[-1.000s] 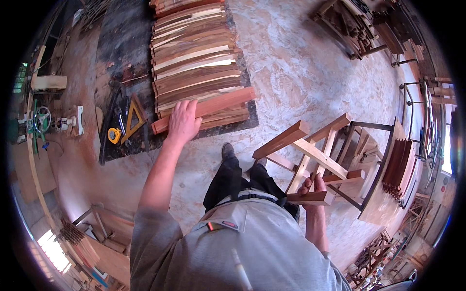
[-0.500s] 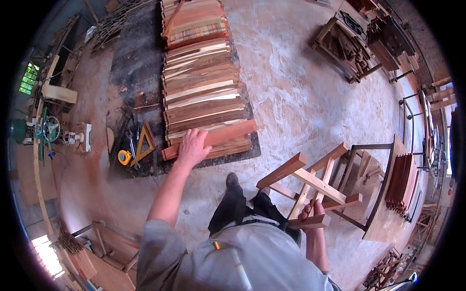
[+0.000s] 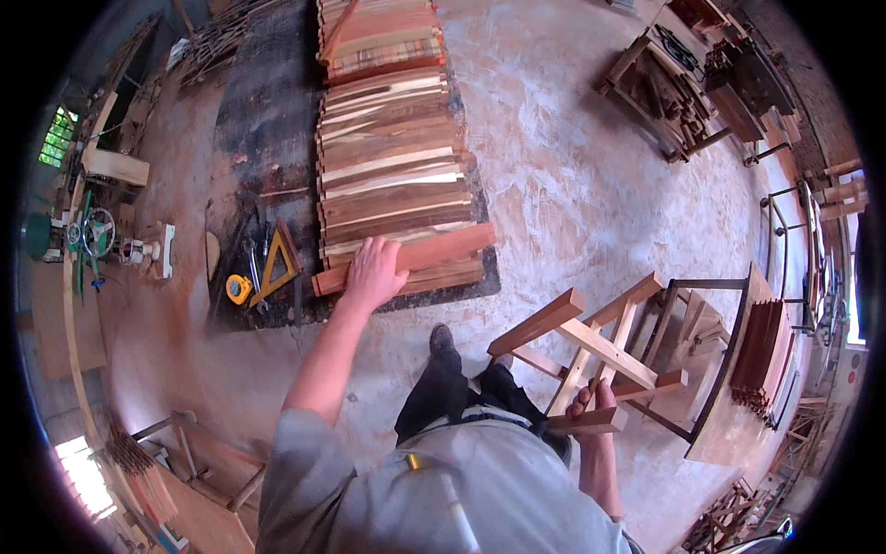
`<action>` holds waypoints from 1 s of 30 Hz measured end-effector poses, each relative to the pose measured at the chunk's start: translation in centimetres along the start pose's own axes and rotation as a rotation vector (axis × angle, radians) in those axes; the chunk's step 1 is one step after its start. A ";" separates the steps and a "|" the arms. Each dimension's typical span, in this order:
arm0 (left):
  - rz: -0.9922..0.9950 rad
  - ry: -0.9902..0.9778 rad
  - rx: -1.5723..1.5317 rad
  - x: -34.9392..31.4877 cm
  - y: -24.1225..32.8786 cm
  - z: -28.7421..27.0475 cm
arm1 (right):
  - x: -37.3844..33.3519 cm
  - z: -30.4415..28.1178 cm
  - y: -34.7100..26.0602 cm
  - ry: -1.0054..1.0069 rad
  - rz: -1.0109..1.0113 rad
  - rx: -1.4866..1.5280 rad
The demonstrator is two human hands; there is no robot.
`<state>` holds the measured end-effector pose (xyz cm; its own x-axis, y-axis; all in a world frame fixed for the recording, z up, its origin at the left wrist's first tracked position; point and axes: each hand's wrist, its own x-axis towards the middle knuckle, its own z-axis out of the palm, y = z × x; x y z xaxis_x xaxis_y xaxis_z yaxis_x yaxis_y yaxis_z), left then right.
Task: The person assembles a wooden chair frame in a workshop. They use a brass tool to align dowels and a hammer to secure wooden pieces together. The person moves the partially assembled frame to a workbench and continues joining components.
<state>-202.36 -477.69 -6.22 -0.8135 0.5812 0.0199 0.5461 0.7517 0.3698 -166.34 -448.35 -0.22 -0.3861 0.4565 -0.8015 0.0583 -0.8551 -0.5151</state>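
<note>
My left hand [image 3: 377,274] reaches over a reddish wooden board [image 3: 443,247], fingers across its far edge and thumb along its near side. The board lies at a slight slant on top of a long row of wooden strips [image 3: 392,166], brown and pale, packed side by side on a dark low table [image 3: 263,120]. At my right side, my right hand [image 3: 595,399] is closed around part of a wooden frame [image 3: 609,351] made of joined legs and crossbars. Its fingers are partly hidden by the wood, and the frame is held tilted beside my legs.
Left of the strips lie a yellow triangle square [image 3: 275,268] and a yellow tape measure [image 3: 238,289]. A stand [image 3: 729,369] with stacked reddish slats is on the right. A cart of wood pieces [image 3: 660,92] stands far right; a machine with a handwheel [image 3: 98,233] is at left.
The view has turned slightly, so the table and strips sit a little further right. My left hand stays on the board, and my right hand keeps its hold on the frame.
</note>
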 end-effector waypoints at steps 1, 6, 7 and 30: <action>-0.004 0.006 -0.017 0.0 -0.1 0.2 | -0.1 0.2 -0.1 -0.028 -0.015 -0.034; -0.031 -0.006 -0.017 -0.2 0.2 0.1 | -0.1 -0.3 0.2 -0.003 0.006 0.006; -0.033 -0.006 -0.013 -0.2 0.2 0.1 | 0.1 -0.4 0.2 -0.012 0.012 0.017; -0.056 -0.101 -0.005 0.5 0.4 -0.5 | -0.5 0.7 0.2 -0.038 -0.002 -0.044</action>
<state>-202.64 -477.25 -5.61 -0.8184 0.5669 -0.0944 0.4990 0.7824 0.3725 -166.77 -448.96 0.30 -0.4212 0.4482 -0.7885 0.0974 -0.8420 -0.5306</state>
